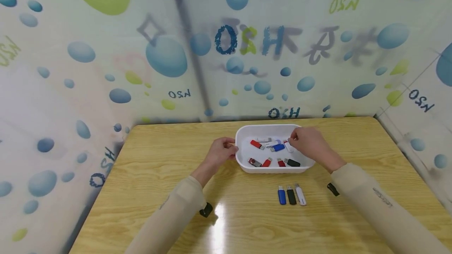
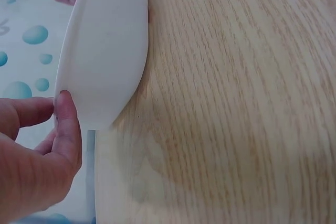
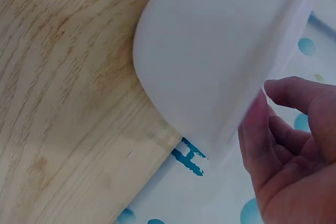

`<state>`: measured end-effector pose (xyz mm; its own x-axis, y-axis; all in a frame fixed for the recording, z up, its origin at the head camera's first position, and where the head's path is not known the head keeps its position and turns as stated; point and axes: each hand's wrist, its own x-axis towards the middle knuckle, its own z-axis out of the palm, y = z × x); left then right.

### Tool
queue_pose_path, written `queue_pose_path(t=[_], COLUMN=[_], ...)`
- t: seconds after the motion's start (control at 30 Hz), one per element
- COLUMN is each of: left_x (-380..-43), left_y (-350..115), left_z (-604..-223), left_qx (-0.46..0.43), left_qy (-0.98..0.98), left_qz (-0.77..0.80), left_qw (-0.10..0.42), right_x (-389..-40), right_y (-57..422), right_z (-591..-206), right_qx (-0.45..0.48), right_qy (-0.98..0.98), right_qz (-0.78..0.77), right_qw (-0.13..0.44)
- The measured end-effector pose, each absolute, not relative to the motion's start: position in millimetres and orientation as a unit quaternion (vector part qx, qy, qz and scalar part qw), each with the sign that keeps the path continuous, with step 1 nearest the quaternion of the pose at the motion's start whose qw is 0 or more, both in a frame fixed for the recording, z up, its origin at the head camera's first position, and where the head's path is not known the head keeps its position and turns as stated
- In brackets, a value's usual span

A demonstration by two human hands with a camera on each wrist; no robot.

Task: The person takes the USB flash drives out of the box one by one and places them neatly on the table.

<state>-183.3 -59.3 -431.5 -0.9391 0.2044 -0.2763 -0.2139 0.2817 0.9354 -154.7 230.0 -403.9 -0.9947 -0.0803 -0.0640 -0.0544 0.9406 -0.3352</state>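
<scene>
A white plastic tray (image 1: 273, 170) holding several USB flash drives stands on the wooden table. My left hand (image 1: 221, 151) pinches its left rim between thumb and fingers; the left wrist view shows the thumb and fingers on either side of the tray wall (image 2: 105, 51). Over the tray's right end, my right hand (image 1: 308, 142) has its fingers curled, the fingertips at a white and red flash drive (image 1: 288, 146). In the right wrist view the tray wall partly hides those fingertips (image 3: 257, 106). Red, blue, black and white drives lie around it, among them a blue one (image 1: 277, 147).
In front of the tray, a blue drive (image 1: 281, 195), a black drive (image 1: 291, 195) and a white drive (image 1: 300, 195) lie side by side. Small black objects lie by the left sleeve (image 1: 206, 210) and right sleeve (image 1: 332, 189). A patterned curtain (image 1: 159, 89) hangs behind the table.
</scene>
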Motion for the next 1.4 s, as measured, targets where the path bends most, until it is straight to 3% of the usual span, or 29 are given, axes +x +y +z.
queue_pose_path(t=[0.3, 0.47, 1.03, 1.4], left_x=[-178.9, -178.1, -177.1, -176.4], left_y=[-56.6, -55.1, -55.1, -54.5], left_z=[-430.1, -431.4, -432.1, -431.5], left_qx=[0.000, 0.004, 0.006, 0.001], left_qy=[0.794, 0.794, 0.796, 0.803], left_qz=[0.585, 0.586, 0.585, 0.575], left_qw=[0.165, 0.161, 0.156, 0.153], right_x=[-167.2, -169.6, -170.1, -150.3], right_y=[226.1, 223.4, 215.8, 221.3], right_z=[-409.6, -413.1, -428.8, -390.6], right_qx=[-0.014, -0.021, -0.027, -0.024], right_qy=[0.977, 0.979, 0.991, 0.990], right_qz=[-0.166, -0.140, -0.079, -0.134], right_qw=[0.132, 0.148, 0.103, 0.042])
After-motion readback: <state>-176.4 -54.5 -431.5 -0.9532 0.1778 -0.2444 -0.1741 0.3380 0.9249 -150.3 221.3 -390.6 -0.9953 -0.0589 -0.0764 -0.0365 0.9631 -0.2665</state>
